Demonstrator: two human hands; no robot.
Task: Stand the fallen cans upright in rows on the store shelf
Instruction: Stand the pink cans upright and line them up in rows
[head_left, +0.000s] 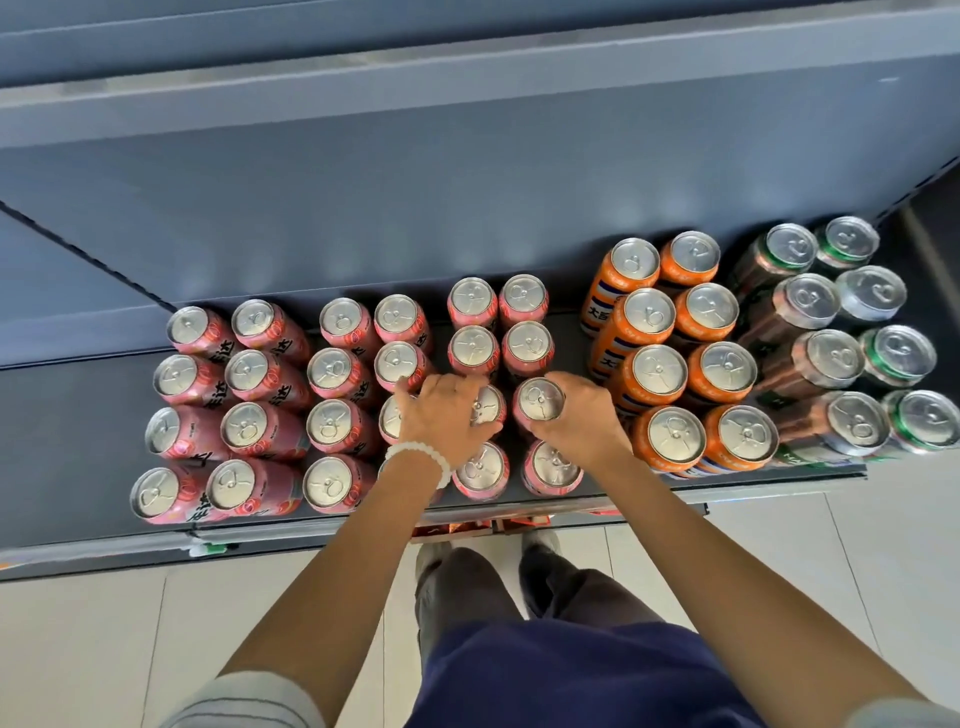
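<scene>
Cans (525, 345) are seen from above, standing upright in rows on a dark store shelf (78, 447), silver lids facing the camera. Pink cans fill the left and middle of the shelf, arranged in paired columns four deep.

One pink can (540, 402), third from the back in the rightmost pink column, is grasped by the right hand (582, 415), whose fingers are curled round its side from the right. Just left of this can, a neighbouring pink can (488, 405) is partly covered by the left hand (444, 410), which is laid over the lids with fingers curled down around it; whether it is truly gripped cannot be told with certainty. A white bead bracelet (421, 457) is worn on the left wrist.

To the right of the held can, orange cans (670, 317) are set in two columns. Further right, brown cans (810, 332) and green-rimmed cans (896, 356) are lined up.

Below the shelf edge, pale floor tiles (78, 649), grey trousers and shoes are visible.
</scene>
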